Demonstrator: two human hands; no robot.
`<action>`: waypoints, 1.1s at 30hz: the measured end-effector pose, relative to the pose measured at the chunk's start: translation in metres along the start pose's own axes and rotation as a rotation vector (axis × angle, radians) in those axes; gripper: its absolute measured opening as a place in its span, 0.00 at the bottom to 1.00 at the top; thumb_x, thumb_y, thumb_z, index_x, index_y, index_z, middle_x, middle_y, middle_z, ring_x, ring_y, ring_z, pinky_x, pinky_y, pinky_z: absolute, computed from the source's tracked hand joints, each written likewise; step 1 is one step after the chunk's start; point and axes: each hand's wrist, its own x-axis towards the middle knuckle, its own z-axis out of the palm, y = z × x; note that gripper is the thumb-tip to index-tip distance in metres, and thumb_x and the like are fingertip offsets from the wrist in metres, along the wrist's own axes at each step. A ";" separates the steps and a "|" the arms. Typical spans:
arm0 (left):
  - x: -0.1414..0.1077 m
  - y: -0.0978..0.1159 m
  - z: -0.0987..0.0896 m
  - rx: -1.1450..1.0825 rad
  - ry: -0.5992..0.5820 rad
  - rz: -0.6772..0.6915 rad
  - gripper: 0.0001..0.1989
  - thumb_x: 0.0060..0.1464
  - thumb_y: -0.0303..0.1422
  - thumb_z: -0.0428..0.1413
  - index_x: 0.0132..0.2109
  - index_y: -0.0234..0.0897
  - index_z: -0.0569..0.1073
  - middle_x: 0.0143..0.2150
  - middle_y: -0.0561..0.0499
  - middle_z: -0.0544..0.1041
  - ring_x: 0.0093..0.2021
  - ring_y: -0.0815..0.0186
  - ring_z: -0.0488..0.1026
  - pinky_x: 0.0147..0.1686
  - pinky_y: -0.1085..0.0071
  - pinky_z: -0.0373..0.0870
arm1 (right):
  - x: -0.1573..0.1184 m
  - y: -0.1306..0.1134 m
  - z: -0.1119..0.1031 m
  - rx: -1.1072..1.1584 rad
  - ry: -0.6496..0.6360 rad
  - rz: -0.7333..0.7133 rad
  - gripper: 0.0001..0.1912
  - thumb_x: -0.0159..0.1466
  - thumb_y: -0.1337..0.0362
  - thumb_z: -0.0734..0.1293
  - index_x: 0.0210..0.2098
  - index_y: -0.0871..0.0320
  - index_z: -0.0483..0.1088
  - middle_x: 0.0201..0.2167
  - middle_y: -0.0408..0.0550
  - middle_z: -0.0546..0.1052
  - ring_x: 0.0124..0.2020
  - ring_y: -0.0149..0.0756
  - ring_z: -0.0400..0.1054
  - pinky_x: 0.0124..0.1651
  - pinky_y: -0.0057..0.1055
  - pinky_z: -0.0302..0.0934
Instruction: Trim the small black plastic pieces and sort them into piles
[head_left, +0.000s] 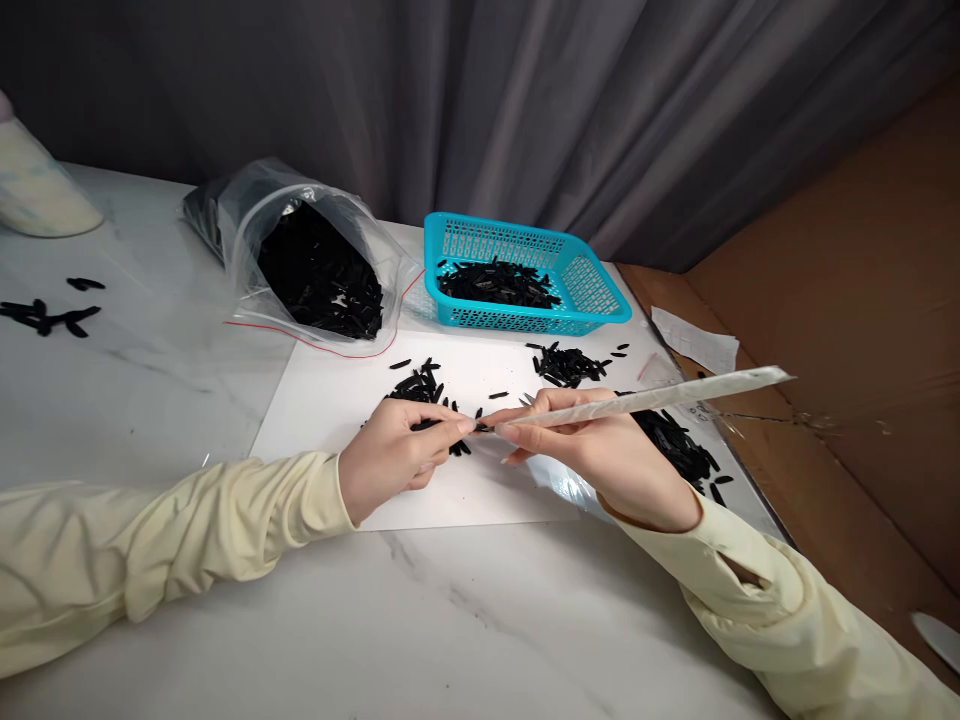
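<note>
My left hand (409,442) pinches a small slim black piece (484,428) between thumb and fingertips, above a white sheet (322,425). Close beside it, my right hand (592,435) grips a long pale stick (675,393) that looks wrapped and slants up to the right. The fingertips of both hands nearly meet at the black piece; whether the stick touches it I cannot tell. One heap of black pieces (416,385) lies partly behind my left hand. Beyond my right hand is another black heap (568,365).
Behind the sheet stand an open clear zip bag (247,240) of black pieces and a turquoise basket (525,322) holding more. More black pieces (675,445) lie right of my right hand, others (52,318) far left. A paper slip (697,340) lies near the cardboard (825,260).
</note>
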 end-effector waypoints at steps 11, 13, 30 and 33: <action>0.000 -0.002 0.000 0.005 -0.012 0.003 0.09 0.52 0.33 0.54 0.30 0.30 0.71 0.14 0.62 0.48 0.14 0.80 0.42 0.13 0.80 0.39 | -0.001 0.000 0.002 -0.039 0.013 -0.014 0.12 0.52 0.65 0.70 0.17 0.59 0.64 0.29 0.48 0.78 0.39 0.41 0.73 0.34 0.31 0.70; 0.001 -0.001 0.000 0.006 -0.011 -0.002 0.09 0.52 0.33 0.54 0.31 0.30 0.71 0.14 0.63 0.48 0.14 0.80 0.42 0.13 0.80 0.39 | -0.003 -0.001 0.004 -0.064 0.029 -0.019 0.13 0.53 0.65 0.69 0.17 0.58 0.63 0.25 0.47 0.78 0.38 0.40 0.73 0.35 0.31 0.68; 0.002 -0.001 0.000 -0.003 -0.020 0.030 0.09 0.53 0.34 0.52 0.31 0.31 0.71 0.14 0.62 0.48 0.14 0.79 0.42 0.12 0.81 0.39 | -0.008 -0.003 0.008 -0.206 0.106 -0.120 0.14 0.56 0.63 0.67 0.17 0.57 0.61 0.24 0.49 0.77 0.39 0.42 0.72 0.36 0.33 0.65; 0.001 -0.002 0.000 -0.008 -0.020 0.027 0.10 0.53 0.34 0.53 0.31 0.31 0.72 0.14 0.63 0.47 0.14 0.79 0.42 0.12 0.81 0.39 | -0.009 -0.002 0.008 -0.217 0.116 -0.166 0.14 0.56 0.63 0.67 0.18 0.57 0.61 0.29 0.50 0.78 0.37 0.41 0.73 0.35 0.32 0.65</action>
